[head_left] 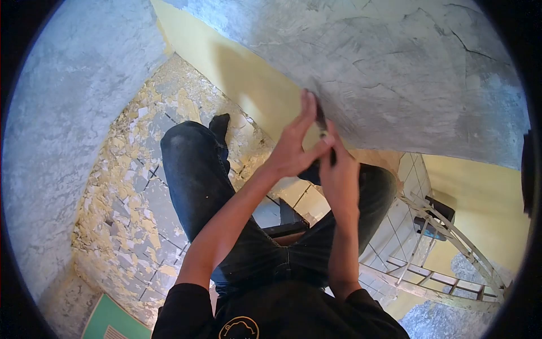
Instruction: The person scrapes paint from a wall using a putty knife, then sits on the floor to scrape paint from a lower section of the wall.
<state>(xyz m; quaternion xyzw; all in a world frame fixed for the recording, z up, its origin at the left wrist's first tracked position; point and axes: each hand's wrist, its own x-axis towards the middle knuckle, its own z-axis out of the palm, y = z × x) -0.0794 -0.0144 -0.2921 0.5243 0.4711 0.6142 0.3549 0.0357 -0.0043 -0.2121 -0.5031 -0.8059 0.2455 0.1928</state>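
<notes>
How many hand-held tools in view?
1: a slim, dark-handled tool, by the rough grey wall, in the right grip, left grip close alongside. Motion blurs its details; others may be hidden behind the legs.

Bright, cool light is washing over the grey wall [406, 68], turning bluish toward its edges, while the yellow band [259, 85] below is glowing warmer around a soft dark shadow [231, 66]. Blur is softening the hands [340, 181]. The wide lens is bowing the ladder [437, 289], and black vignetting is swallowing the corners.
</notes>
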